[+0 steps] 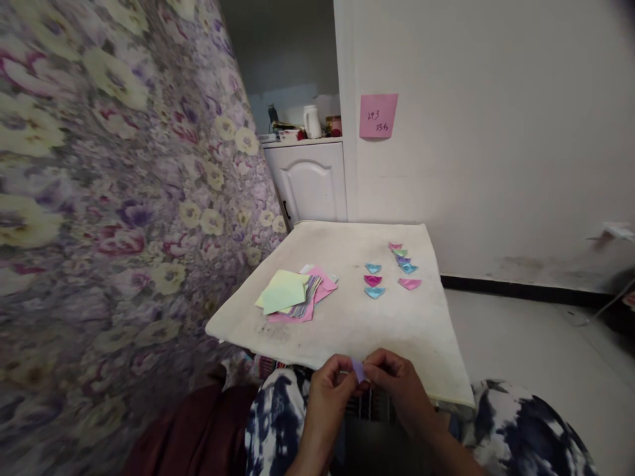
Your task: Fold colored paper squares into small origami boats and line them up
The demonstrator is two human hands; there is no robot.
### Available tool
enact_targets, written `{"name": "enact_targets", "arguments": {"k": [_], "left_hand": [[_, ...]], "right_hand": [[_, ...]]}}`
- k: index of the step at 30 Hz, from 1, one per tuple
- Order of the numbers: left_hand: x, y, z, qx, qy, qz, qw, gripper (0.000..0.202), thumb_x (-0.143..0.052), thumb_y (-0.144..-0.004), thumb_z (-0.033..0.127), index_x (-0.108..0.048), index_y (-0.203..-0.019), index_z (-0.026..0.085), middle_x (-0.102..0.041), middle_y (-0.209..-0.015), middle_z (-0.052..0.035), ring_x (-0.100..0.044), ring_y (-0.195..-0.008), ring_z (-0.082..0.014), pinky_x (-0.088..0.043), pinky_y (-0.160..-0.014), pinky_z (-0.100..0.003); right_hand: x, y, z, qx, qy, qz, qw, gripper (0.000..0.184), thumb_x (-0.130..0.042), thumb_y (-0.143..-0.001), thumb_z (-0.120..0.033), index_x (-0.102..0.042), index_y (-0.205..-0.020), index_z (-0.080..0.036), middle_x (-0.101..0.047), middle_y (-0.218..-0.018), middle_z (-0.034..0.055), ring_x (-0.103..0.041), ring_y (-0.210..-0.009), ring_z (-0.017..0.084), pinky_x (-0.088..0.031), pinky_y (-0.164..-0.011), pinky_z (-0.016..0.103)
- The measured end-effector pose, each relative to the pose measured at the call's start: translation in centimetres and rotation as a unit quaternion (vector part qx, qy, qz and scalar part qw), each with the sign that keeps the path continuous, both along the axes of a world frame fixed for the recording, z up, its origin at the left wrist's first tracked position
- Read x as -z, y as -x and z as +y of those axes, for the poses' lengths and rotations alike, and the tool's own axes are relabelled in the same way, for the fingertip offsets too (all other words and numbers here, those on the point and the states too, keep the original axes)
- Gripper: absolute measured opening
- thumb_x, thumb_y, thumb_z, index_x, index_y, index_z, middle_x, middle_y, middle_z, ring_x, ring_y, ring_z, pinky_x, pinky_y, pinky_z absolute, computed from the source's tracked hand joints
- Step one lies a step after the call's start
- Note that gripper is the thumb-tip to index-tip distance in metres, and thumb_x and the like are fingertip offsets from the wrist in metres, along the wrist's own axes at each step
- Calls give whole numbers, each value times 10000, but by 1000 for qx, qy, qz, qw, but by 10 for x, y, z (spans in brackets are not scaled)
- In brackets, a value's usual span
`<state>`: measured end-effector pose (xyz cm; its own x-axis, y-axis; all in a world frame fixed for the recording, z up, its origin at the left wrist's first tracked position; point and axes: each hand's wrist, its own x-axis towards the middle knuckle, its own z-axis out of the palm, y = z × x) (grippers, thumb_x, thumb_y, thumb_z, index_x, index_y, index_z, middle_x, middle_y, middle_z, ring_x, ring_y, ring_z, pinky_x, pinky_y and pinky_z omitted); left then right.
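Note:
A small piece of folded purple paper is pinched between my two hands, over the near edge of the table. My left hand grips it from the left with thumb and fingers closed. On its right side, the fingertips of my right hand press against it. Further up the table, small folded paper boats stand in two loose columns, among them a blue one, a magenta one and a pink one. To the left lies a pile of coloured paper sheets, with pale green and yellow on top.
The table has a cream cover. A floral curtain hangs along the left side. Behind stand a white cabinet with a white bottle on it, and a wall bearing a pink note.

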<state>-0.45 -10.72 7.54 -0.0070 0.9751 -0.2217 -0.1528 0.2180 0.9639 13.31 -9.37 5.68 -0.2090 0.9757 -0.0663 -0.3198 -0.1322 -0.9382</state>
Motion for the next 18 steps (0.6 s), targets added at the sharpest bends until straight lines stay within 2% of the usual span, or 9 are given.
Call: {"name": "enact_targets", "arguments": {"k": [5,10,15,18], "left_hand": [[1,-5,-3,-21,-2,-37,999,157,-717,-664,294,-651,-721,164,-658,-639,14,-605,-587,-142,-460,-576,-222],[1,-8,-8,-12,-35,-15,999,135,-657,-740,295,-645,-751,160,-640,-631,5,-568,-617,-136,-429,-604,-210],[-8,-8,-13,-6,-82,8,997,118,-611,-785,288,-635,-767,174,-595,-669,12,-515,-660,-139,-406,-627,-208],[-15,-7,-15,-13,-115,36,993,93,-598,-798,262,-633,-766,181,-562,-696,16,-492,-689,-143,-393,-643,-207]], "right_hand": [[-6,1,-2,39,-28,-30,998,245,-714,-684,-383,-601,-627,-174,-565,-580,-22,-508,-575,139,-393,-568,249],[-11,-1,-4,61,-83,-55,993,190,-708,-707,-340,-640,-627,-180,-532,-656,-12,-515,-617,144,-400,-577,253],[-21,-3,-8,100,-189,-155,964,27,-701,-725,-222,-698,-698,-222,-543,-702,5,-505,-652,153,-404,-623,269],[-24,-4,-11,105,-218,-192,951,69,-700,-726,-198,-712,-769,-250,-568,-749,16,-500,-662,160,-411,-628,277]]}}
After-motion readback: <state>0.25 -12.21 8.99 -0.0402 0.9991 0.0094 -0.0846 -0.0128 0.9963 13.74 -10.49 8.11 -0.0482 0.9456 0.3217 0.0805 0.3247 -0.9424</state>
